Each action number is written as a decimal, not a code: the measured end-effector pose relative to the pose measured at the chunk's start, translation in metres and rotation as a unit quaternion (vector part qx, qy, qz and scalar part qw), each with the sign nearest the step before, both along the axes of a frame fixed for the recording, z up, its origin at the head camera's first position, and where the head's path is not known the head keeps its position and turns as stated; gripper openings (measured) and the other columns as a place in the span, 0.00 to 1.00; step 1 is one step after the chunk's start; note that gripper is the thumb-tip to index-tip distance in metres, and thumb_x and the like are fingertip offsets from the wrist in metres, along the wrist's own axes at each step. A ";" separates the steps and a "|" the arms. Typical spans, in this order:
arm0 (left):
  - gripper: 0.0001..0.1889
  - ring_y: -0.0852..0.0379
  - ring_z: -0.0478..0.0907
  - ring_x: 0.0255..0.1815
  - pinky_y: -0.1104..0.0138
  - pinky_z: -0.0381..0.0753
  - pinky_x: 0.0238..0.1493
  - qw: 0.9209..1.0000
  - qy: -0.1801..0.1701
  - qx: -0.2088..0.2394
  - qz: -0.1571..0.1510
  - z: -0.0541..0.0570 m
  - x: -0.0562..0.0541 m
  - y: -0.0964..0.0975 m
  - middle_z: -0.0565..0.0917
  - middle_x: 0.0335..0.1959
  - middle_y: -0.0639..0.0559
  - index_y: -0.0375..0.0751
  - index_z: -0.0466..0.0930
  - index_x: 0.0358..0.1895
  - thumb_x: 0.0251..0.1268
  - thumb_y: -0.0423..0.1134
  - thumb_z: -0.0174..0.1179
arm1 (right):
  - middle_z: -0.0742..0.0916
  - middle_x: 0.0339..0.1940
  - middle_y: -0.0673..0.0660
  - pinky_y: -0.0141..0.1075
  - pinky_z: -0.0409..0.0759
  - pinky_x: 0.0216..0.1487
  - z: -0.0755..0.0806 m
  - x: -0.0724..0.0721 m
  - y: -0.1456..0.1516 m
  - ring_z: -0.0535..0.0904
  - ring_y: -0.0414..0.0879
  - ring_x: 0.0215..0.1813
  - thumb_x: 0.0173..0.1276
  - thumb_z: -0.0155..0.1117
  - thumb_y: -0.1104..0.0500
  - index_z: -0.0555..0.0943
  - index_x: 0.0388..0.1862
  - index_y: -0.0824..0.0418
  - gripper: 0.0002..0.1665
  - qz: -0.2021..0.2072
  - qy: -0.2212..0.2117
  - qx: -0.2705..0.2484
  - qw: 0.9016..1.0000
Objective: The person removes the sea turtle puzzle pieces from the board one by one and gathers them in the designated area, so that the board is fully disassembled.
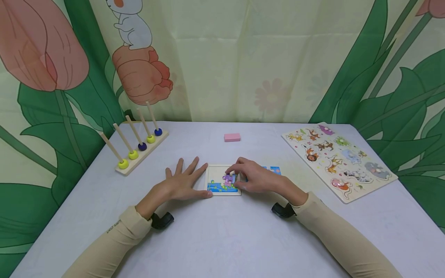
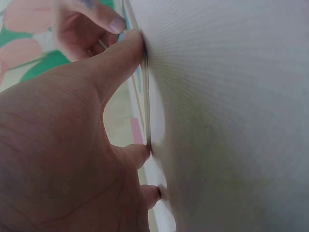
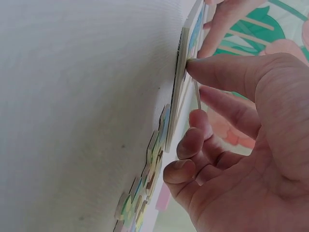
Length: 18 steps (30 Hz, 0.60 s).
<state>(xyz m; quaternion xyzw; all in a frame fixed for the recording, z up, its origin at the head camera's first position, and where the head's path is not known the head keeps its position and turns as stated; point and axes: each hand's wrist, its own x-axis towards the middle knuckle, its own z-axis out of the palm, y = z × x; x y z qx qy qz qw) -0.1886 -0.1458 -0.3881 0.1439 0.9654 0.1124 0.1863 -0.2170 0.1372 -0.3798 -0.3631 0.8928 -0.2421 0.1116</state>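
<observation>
A small framed jigsaw puzzle [image 1: 214,172] lies flat at the middle of the table, its lower part filled with a blue and green picture and its upper left bare wood. My left hand [image 1: 179,186] is spread at its left side, thumb at the lower left corner and index fingertip at the upper left. Over the right side, my right hand [image 1: 259,178] pinches a thin jigsaw piece [image 3: 197,94] between thumb and index finger. A purple figure [image 1: 228,178] shows between those fingertips. Loose jigsaw pieces [image 1: 275,170] lie right of the frame, partly hidden by the right hand.
A pink block [image 1: 231,137] lies behind the puzzle. At the back left stands a wooden peg rack [image 1: 130,167] with yellow and dark blue beads. A large animal puzzle board [image 1: 320,166] lies at the right. Behind the white table [image 1: 222,239] hangs a printed curtain [image 1: 222,61].
</observation>
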 end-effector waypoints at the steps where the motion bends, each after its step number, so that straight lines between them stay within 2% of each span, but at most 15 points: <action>1: 0.58 0.22 0.29 0.88 0.17 0.36 0.74 1.000 0.000 0.000 0.000 0.000 0.000 0.000 0.38 0.91 0.46 0.62 0.46 0.88 0.59 0.82 0.57 | 0.81 0.46 0.54 0.33 0.75 0.45 0.000 0.000 0.000 0.75 0.44 0.41 0.71 0.71 0.59 0.85 0.65 0.53 0.23 0.000 0.000 -0.001 1.000; 10: 0.58 0.24 0.26 0.88 0.19 0.34 0.75 1.000 -0.012 0.000 0.006 -0.003 -0.001 -0.001 0.34 0.91 0.50 0.65 0.43 0.88 0.59 0.81 0.58 | 0.82 0.45 0.54 0.33 0.77 0.44 0.000 -0.001 0.001 0.76 0.44 0.41 0.71 0.71 0.60 0.85 0.63 0.52 0.22 0.002 -0.004 -0.007 1.000; 18: 0.56 0.22 0.28 0.88 0.17 0.36 0.74 1.000 -0.005 0.000 0.001 0.003 0.001 0.000 0.36 0.91 0.47 0.63 0.46 0.88 0.61 0.80 0.57 | 0.83 0.45 0.53 0.34 0.77 0.46 0.004 -0.001 0.007 0.77 0.44 0.42 0.71 0.70 0.61 0.85 0.61 0.50 0.21 0.001 -0.007 0.005 1.000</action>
